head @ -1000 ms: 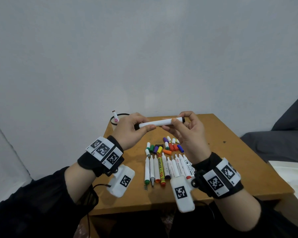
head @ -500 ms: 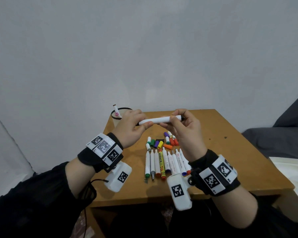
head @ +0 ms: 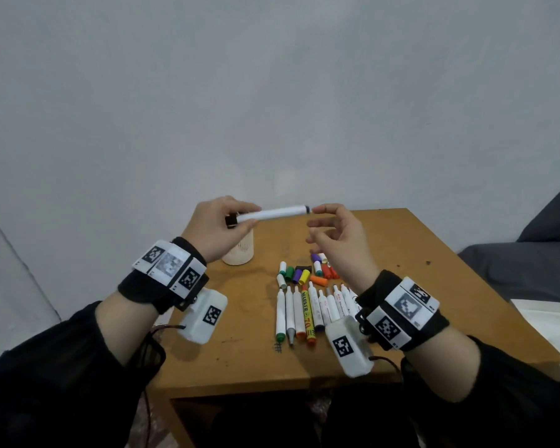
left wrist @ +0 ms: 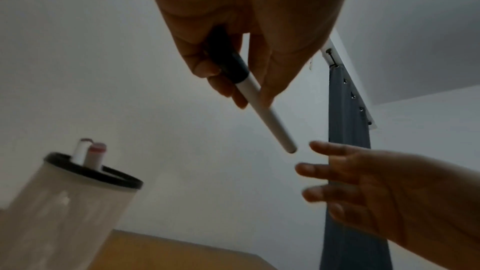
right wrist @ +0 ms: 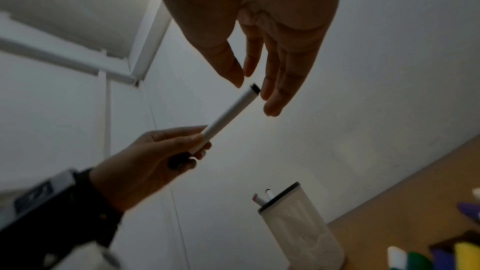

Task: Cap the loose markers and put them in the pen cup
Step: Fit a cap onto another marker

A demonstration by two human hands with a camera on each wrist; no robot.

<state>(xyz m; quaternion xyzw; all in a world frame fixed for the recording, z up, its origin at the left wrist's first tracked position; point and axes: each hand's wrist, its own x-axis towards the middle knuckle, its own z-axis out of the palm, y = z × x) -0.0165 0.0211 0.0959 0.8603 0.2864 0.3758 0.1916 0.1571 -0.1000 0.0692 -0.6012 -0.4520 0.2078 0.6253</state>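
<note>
A white marker (head: 275, 212) with a black cap lies level in the air above the wooden table (head: 408, 253). My left hand (head: 240, 219) grips its capped end, right over the white mesh pen cup (head: 240, 255). My right hand (head: 314, 225) is open, its fingertips (head: 317, 208) just off the marker's other end. The left wrist view shows the marker (left wrist: 262, 106), the black-rimmed cup (left wrist: 64, 202) and two markers (left wrist: 88, 153) standing in it. The right wrist view shows the marker's end (right wrist: 253, 89) between my spread fingers (right wrist: 272, 98).
A row of uncapped markers (head: 307, 308) lies side by side at the table's front middle. Several loose coloured caps (head: 304, 273) sit just behind them. A grey cushion (head: 514, 273) lies off the table's right edge. A plain wall stands close behind.
My right hand has let go of the marker's end and opened. My left hand keeps the marker and has carried it left, over the cup.
</note>
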